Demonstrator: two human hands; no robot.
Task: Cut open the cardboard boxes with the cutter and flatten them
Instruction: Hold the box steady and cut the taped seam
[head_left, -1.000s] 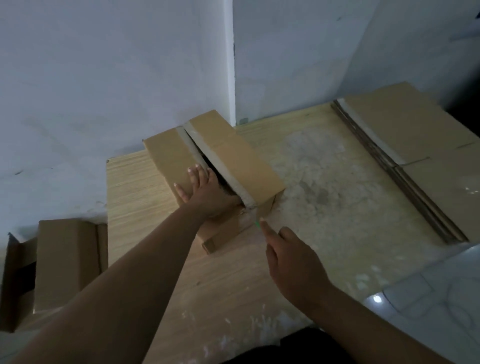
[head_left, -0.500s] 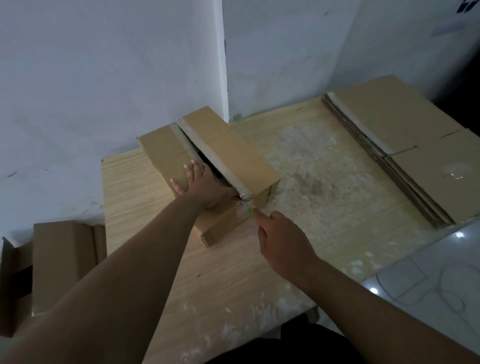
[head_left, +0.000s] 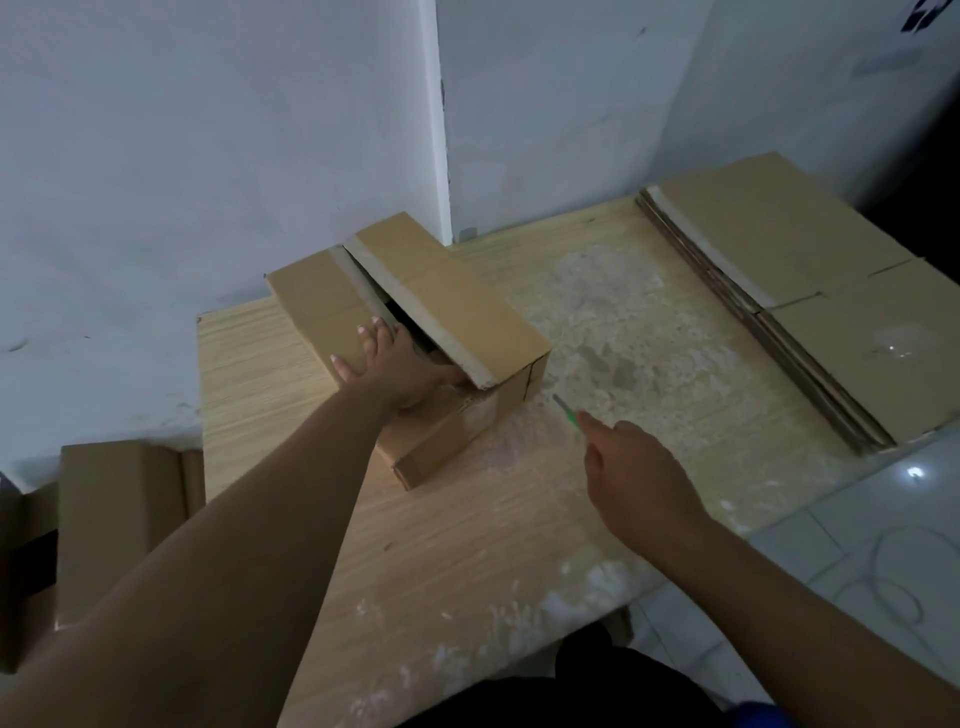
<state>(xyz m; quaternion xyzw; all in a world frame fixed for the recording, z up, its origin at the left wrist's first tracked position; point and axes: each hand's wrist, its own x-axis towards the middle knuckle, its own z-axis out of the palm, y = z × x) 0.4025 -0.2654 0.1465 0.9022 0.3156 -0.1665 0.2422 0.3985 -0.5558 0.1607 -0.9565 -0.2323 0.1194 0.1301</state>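
A brown cardboard box stands on the wooden table near the back left corner. Its top seam is split and the right flap is lifted, showing a dark gap. My left hand presses flat on the left flap, fingers spread, thumb near the gap. My right hand grips a green cutter, whose blade points at the box's near right corner, a short way off it.
A stack of flattened cardboard lies on the table's right side. More cardboard boxes sit low at the left, beside the table. White walls stand close behind. Pale tiled floor shows at the lower right.
My right hand has drawn the cutter back from the box's near corner, to the right. My left hand stays pressed on the left flap.
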